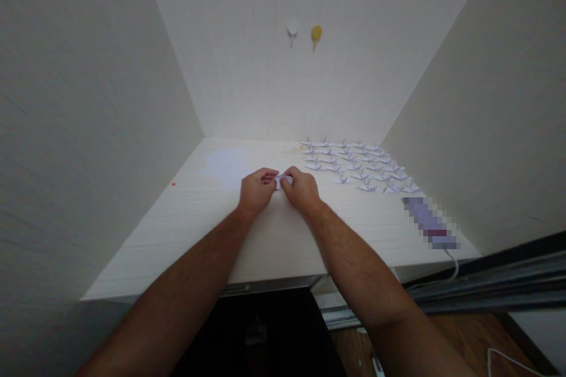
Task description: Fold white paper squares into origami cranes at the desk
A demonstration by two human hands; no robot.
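Observation:
Both hands meet over the middle of the white desk (190, 212). Between them is a small piece of folded white paper (278, 184), mostly covered by the fingers. My left hand (257, 191) pinches its left side, thumb and fingers closed. My right hand (301, 188) grips the right side with the thumb pressed on top. Rows of white folded paper cranes (354, 166) stand to the right of my hands, toward the back wall. Left of my left hand lies a spread of pale white paper sheets (224, 166).
A blurred-out phone-like device (428, 222) with a white cable (455, 265) lies near the right front edge. A small orange bit (174, 184) is at the left. White (292, 27) and yellow (316, 33) hooks hang on the back wall; walls enclose both sides.

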